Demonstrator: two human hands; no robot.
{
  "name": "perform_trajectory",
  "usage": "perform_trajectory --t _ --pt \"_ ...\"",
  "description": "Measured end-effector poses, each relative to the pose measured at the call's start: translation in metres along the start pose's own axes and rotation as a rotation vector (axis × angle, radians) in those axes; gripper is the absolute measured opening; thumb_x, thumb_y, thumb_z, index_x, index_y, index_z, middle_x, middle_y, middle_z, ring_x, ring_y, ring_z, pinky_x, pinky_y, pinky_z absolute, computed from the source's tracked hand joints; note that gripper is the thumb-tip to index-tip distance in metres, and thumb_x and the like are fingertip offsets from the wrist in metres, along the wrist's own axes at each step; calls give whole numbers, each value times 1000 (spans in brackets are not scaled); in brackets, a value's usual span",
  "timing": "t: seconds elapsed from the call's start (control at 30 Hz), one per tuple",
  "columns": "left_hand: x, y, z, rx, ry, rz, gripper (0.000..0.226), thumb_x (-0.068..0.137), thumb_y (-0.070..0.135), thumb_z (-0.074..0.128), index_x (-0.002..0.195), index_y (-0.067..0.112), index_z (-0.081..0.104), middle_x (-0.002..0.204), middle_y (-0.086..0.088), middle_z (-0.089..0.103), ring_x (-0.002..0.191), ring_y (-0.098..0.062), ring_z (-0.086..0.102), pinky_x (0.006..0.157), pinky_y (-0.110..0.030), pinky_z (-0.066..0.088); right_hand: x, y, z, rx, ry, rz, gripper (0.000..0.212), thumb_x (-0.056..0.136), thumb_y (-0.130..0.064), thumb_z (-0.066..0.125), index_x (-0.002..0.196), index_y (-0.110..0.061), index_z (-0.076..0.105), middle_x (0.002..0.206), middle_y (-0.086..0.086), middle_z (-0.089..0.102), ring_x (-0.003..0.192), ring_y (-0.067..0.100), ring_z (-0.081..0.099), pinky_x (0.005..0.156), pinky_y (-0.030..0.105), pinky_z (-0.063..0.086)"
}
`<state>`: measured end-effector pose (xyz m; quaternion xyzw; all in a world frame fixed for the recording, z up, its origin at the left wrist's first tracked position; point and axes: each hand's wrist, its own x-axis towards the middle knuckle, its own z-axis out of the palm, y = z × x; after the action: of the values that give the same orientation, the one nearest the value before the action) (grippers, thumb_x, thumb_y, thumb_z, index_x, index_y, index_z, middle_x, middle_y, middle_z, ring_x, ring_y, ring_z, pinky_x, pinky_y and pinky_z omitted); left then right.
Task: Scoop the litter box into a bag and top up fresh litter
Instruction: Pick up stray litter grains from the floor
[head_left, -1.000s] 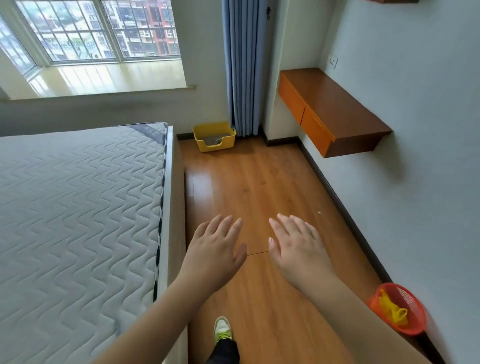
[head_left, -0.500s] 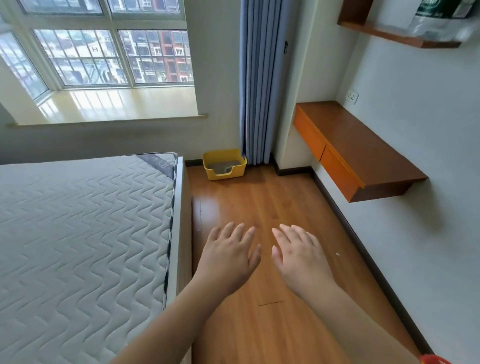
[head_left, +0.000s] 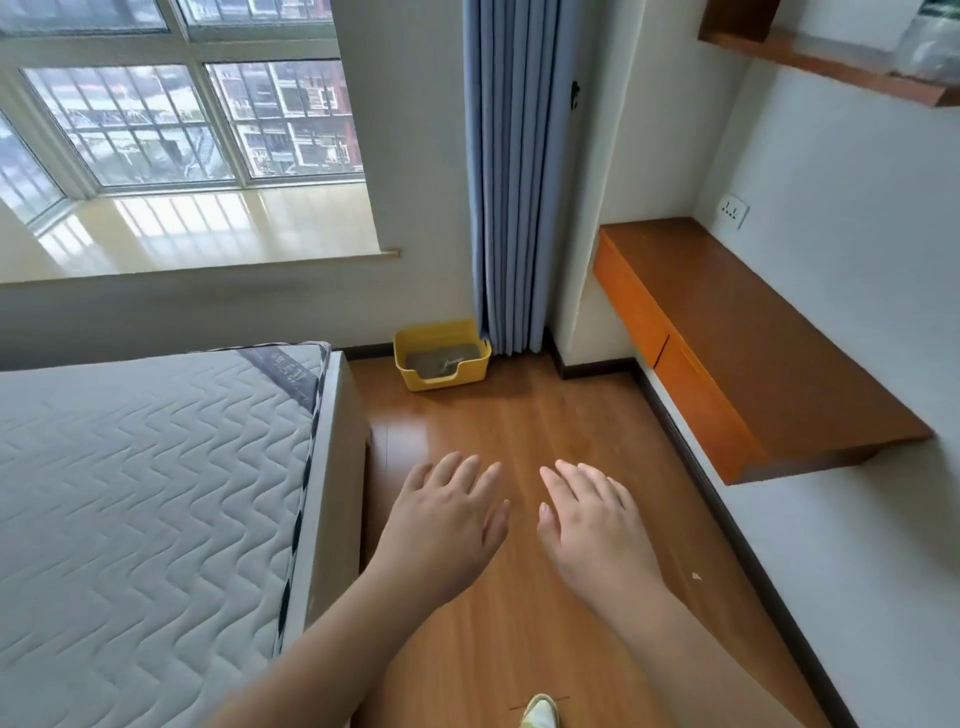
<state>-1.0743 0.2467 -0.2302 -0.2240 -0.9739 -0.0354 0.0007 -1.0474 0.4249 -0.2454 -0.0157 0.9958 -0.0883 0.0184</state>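
A yellow litter box (head_left: 470, 372) stands on the wooden floor in the far corner, under the window and beside the blue curtain. Grey litter fills it, and a pale scoop seems to lie on the litter. My left hand (head_left: 447, 519) and my right hand (head_left: 592, 525) hover side by side, palms down, over the floor well short of the box. Both have straight, spread fingers and hold nothing. No bag shows in view.
A bed with a quilted grey mattress (head_left: 145, 499) runs along the left. A wall-mounted wooden desk (head_left: 748, 343) juts out at the right, with a shelf (head_left: 826, 62) above it. A strip of wooden floor (head_left: 524, 415) runs between them to the box. One shoe tip (head_left: 540, 714) shows below.
The view has tilted up and moved forward along the floor; the litter box is nearer. The red basket at the lower right has left the view. Both hands stay flat and empty.
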Motion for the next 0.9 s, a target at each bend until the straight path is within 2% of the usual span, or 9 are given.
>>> perform_trajectory --t 0.1,0.23,0.37,0.43,0.5,0.57,0.67,0.83,0.9 --pt "41 -6 -3 33 22 -28 58 99 51 22 138 23 54 134 2 61 131 -20 50 107 -42 41 46 17 -5 -27 -20 -15 66 92 -47 8 140 -25 47 144 -3 49 135 18 41 112 40 32" --pt "81 -13 4 8 32 -52 56 100 51 22 140 25 51 136 4 59 131 -17 50 106 -40 42 93 30 -8 -15 -73 -39 64 92 -45 11 140 -24 48 143 -3 50 134 18 43 110 40 33" --pt "120 -26 10 -10 41 -92 55 98 50 27 137 21 55 132 3 62 128 -17 53 101 -40 44 127 37 -5 2 -87 -20 52 92 -43 27 124 -25 64 126 -5 64 118 16 59 98 38 47" --pt "141 -36 13 -8 53 -103 57 98 50 26 135 20 57 130 2 63 126 -18 55 99 -40 46 145 40 -6 6 -65 -52 60 92 -46 17 132 -27 57 135 -5 57 126 16 51 105 38 40" --pt "165 -49 16 -8 48 -107 58 98 50 24 135 20 57 130 2 64 125 -18 55 100 -41 46 175 42 -9 18 -48 -93 71 89 -48 1 146 -29 38 150 -7 39 139 14 33 115 36 23" --pt "192 -65 20 -26 38 -112 59 98 51 22 135 21 57 130 2 63 126 -18 55 100 -41 46 209 44 -13 25 -26 -86 64 94 -47 2 150 -30 27 155 -8 29 143 12 23 117 34 16" --pt "234 -94 29 -49 37 -119 61 97 53 20 136 22 56 132 3 62 128 -18 53 103 -41 44 259 42 -10 22 -60 -78 50 102 -42 20 151 -31 23 157 -8 24 144 12 19 118 34 14" --pt "305 -165 35 -55 39 -124 62 97 54 18 138 24 54 135 4 60 130 -18 52 104 -41 43 345 39 6 -7 -107 -22 51 101 -42 19 150 -31 26 155 -9 27 143 11 22 117 33 16" --pt "333 -192 31 -53 40 -109 62 97 54 18 138 24 54 135 4 60 130 -18 52 104 -41 43 377 36 8 -23 -106 -1 56 98 -45 11 149 -31 29 154 -9 31 141 10 25 116 33 19"
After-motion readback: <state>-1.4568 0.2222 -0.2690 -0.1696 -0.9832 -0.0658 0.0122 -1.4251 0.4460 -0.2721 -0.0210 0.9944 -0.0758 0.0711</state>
